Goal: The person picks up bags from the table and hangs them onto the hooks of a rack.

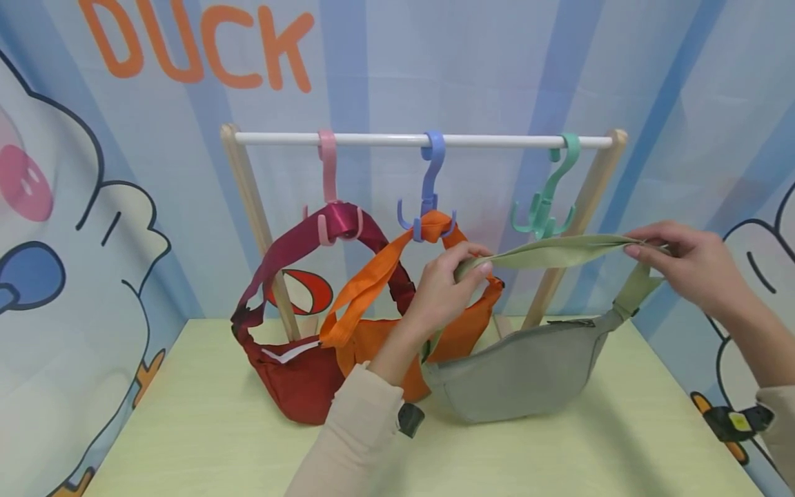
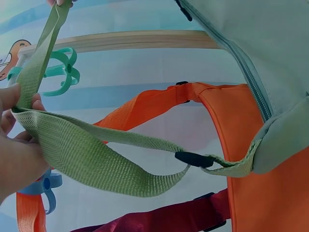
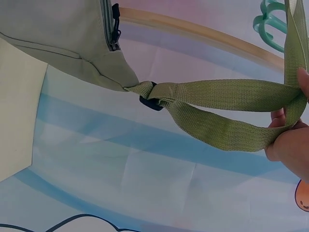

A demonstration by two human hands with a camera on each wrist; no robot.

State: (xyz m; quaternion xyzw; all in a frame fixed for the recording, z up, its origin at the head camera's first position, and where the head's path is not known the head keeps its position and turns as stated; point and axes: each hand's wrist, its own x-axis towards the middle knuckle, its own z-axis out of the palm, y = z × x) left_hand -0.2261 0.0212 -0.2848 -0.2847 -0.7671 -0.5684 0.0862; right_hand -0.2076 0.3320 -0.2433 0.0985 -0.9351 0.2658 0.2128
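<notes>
A grey-green sling bag (image 1: 522, 376) hangs by its light green strap (image 1: 559, 252), held up between both hands. My left hand (image 1: 448, 279) pinches the strap at its left part, in front of the orange bag. Farther right, my right hand (image 1: 686, 262) pinches the strap's other end. In the left wrist view the strap (image 2: 96, 154) loops down to a black buckle (image 2: 193, 159). The right wrist view shows the strap (image 3: 227, 96) doubled near another buckle (image 3: 151, 99). A green hook (image 1: 543, 207) hangs behind the stretched strap, apart from it.
A white rail (image 1: 385, 140) on wooden legs carries a pink hook (image 1: 328, 166) and a blue hook (image 1: 433, 166). The dark red bag (image 1: 298, 379) hangs from the pink one, the orange bag (image 1: 373, 348) from the blue one. Below lies a pale yellow tabletop (image 1: 205, 414).
</notes>
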